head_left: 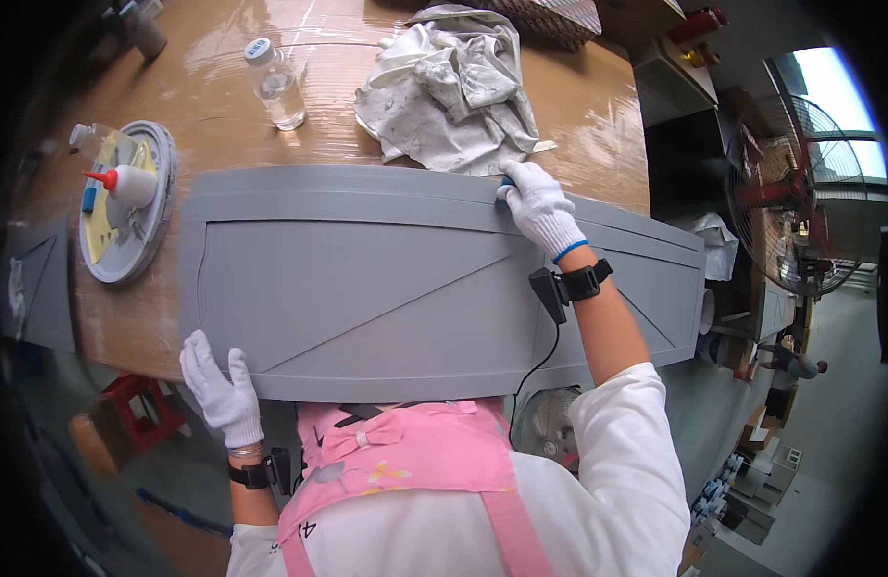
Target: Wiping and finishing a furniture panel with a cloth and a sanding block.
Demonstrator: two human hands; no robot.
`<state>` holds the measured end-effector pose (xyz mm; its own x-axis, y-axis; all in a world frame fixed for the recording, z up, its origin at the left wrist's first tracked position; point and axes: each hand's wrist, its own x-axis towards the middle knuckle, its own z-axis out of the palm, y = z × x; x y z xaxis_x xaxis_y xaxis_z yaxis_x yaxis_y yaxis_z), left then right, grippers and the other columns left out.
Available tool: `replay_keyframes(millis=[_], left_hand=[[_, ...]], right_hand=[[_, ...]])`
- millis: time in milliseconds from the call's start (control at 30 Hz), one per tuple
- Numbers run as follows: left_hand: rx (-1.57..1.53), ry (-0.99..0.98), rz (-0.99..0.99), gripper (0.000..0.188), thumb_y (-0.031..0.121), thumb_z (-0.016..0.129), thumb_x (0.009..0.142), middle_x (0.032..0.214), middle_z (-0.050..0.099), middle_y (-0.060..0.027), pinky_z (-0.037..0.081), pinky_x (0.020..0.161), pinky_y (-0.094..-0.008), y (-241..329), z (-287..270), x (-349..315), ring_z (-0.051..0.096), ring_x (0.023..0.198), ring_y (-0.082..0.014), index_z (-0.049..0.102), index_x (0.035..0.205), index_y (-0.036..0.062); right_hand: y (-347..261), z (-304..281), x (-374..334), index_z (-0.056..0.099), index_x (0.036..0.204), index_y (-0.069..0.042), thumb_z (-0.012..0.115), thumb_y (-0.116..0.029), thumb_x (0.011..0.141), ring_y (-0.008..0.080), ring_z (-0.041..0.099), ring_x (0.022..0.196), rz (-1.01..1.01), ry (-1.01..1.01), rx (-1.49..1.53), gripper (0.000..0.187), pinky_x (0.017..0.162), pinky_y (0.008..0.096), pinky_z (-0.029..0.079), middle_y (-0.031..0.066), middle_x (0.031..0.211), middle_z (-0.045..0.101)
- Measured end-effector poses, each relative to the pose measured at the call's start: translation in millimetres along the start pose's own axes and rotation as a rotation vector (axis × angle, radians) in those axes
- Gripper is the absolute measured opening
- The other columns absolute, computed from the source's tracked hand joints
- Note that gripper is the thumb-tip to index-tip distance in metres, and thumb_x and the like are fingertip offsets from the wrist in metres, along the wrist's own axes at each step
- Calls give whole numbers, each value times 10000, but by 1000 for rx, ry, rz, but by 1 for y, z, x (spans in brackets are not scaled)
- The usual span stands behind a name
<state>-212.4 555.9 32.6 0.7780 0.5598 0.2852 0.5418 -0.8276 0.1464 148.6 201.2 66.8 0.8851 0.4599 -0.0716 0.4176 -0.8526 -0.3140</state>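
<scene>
A long grey panel (367, 279) with raised trim and slanting strips lies across the table before me. My right hand (542, 207), in a white knitted glove with a blue cuff edge, is closed at the panel's far edge. Between its thumb and fingers a small dark blue piece (504, 185) peeks out; its kind is mostly hidden. My left hand (221, 387), gloved in white too, lies at the near left corner of the panel with its fingers stretched out and thumb apart. Beyond my right hand is a crumpled, stained grey-white cloth (453, 91).
A clear bottle (278, 91) stands on the wrapped table (324, 135). At left, a round lid (163, 207) bears a white squeeze bottle (134, 185) with a red tip. Another grey panel (45, 288) is at far left, a red stool (141, 418) below, a fan (800, 192) at right.
</scene>
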Motion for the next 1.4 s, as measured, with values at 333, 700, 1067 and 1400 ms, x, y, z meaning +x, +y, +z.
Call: replay_keyframes(millis=[333,700,1067,1400], left_hand=[[-45,14,127,603,387,610,964,1443,459,-167,378,1111,-493,129,-8,-64,422,1348,-395,482,1433,31],[-141,-61,198,641,350,661,918,1442,452,-180,375,1113,-505,199,2,-85,407,1352,-403,467,1446,43],[-246,-129,373,655,298,713,866,1434,461,-199,327,1145,-552,201,32,-68,412,1352,-411,487,1422,37],[-258,-111,367,641,267,717,865,1428,476,-199,334,1143,-543,202,36,-69,429,1342,-414,494,1419,34]], right_hand=[[70,-30,-22,607,1111,-73,641,-121,879,383,620,1002,-120,-50,-74,240,862,475,518,185,1028,639],[115,-30,-32,594,1208,-97,633,-176,920,374,624,1011,-219,3,9,301,852,470,526,173,1045,635],[113,-27,-36,578,1242,-126,641,-185,918,375,616,1011,-135,14,110,336,851,465,519,163,1047,631],[124,-53,-35,584,1245,-118,639,-146,918,367,625,999,46,-94,-121,332,862,440,524,157,1063,630]])
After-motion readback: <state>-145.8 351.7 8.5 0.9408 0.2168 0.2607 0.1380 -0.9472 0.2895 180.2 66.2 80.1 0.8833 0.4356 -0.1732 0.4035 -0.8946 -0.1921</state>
